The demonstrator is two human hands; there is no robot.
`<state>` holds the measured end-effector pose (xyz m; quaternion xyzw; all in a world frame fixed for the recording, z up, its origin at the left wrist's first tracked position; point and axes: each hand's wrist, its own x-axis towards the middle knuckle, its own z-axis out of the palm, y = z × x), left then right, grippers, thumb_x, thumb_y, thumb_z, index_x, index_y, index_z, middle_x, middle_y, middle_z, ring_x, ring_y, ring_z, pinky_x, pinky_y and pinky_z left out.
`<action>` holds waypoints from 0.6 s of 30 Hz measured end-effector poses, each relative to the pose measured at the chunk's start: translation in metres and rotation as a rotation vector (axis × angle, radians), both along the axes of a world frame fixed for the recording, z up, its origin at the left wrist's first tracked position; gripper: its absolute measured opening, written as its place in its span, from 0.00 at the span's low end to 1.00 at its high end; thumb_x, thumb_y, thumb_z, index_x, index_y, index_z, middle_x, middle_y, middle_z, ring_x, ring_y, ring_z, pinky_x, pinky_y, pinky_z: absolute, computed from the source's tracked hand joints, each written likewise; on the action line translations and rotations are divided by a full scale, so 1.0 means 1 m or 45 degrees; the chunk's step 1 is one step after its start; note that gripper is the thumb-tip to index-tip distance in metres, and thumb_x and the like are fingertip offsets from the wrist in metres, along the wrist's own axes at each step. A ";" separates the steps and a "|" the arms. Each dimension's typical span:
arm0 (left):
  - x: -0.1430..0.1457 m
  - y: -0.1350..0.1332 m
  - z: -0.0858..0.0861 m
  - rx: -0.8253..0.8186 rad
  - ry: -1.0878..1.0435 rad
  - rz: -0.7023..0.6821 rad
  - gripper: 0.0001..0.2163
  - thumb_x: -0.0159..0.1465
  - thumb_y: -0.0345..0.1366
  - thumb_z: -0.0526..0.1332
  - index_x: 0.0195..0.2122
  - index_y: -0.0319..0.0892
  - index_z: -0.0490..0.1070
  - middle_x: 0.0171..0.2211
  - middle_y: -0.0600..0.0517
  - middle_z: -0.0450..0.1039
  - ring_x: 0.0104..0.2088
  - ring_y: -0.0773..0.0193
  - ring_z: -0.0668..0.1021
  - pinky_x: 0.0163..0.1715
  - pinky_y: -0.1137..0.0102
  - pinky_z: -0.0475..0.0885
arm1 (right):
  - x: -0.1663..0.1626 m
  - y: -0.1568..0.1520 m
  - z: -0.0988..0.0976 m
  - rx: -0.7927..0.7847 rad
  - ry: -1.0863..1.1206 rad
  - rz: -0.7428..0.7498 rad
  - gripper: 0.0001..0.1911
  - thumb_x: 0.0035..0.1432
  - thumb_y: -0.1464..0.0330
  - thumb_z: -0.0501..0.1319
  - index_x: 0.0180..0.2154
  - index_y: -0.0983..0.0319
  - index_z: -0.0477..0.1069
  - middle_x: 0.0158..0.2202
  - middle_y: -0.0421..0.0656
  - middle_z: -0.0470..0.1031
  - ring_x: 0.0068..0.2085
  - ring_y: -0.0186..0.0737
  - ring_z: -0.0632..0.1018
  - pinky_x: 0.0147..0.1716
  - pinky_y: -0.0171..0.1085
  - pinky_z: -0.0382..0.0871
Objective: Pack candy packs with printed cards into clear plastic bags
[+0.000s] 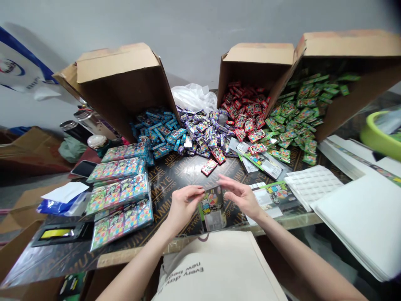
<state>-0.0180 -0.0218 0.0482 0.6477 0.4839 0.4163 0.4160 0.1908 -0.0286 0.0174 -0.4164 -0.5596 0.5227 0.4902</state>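
Observation:
My left hand (184,205) pinches the upper left corner of a clear plastic bag (216,220), printed in black and green with colourful lettering. At the bag's upper right is my right hand (240,196), its fingers stretched out and apart; whether a fingertip touches the bag I cannot tell. Just beyond the hands lie two small red packets, a nearer one (209,167) and a farther one (218,155). More printed bags (277,194) lie flat beside my right forearm, over some white paper.
Heaps of small blue (166,133), purple (203,129), red (246,110) and green packets (294,121) spill from or lie between open cartons (125,90). Filled packs (122,194) are stacked at left. White sheets (363,213) and a lime-green basket (372,133) stand right.

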 end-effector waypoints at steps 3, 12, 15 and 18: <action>-0.010 0.002 -0.006 -0.081 -0.088 0.128 0.04 0.50 0.33 0.64 0.27 0.43 0.77 0.32 0.47 0.77 0.36 0.57 0.77 0.39 0.65 0.70 | -0.008 -0.016 -0.024 -0.175 0.030 0.050 0.38 0.42 0.68 0.67 0.56 0.53 0.57 0.53 0.44 0.65 0.49 0.44 0.71 0.47 0.43 0.65; -0.065 -0.018 -0.014 -0.109 -0.076 0.670 0.09 0.46 0.38 0.67 0.28 0.42 0.72 0.24 0.54 0.73 0.25 0.65 0.73 0.27 0.73 0.66 | -0.030 0.049 -0.035 0.134 -0.499 0.203 0.12 0.53 0.62 0.58 0.39 0.58 0.73 0.30 0.42 0.74 0.32 0.40 0.72 0.34 0.38 0.65; -0.085 -0.037 -0.033 -0.144 0.317 0.601 0.09 0.47 0.42 0.65 0.20 0.43 0.69 0.14 0.57 0.63 0.17 0.68 0.66 0.21 0.74 0.57 | -0.057 0.106 -0.029 0.498 -0.876 0.346 0.15 0.51 0.62 0.60 0.42 0.58 0.72 0.45 0.47 0.71 0.46 0.47 0.69 0.45 0.44 0.59; -0.085 -0.041 -0.053 -0.121 0.482 0.493 0.10 0.52 0.43 0.61 0.20 0.44 0.69 0.17 0.54 0.65 0.20 0.65 0.68 0.24 0.72 0.58 | -0.110 0.154 -0.027 0.747 -1.179 0.258 0.26 0.51 0.62 0.61 0.52 0.60 0.63 0.54 0.51 0.62 0.54 0.50 0.61 0.50 0.48 0.52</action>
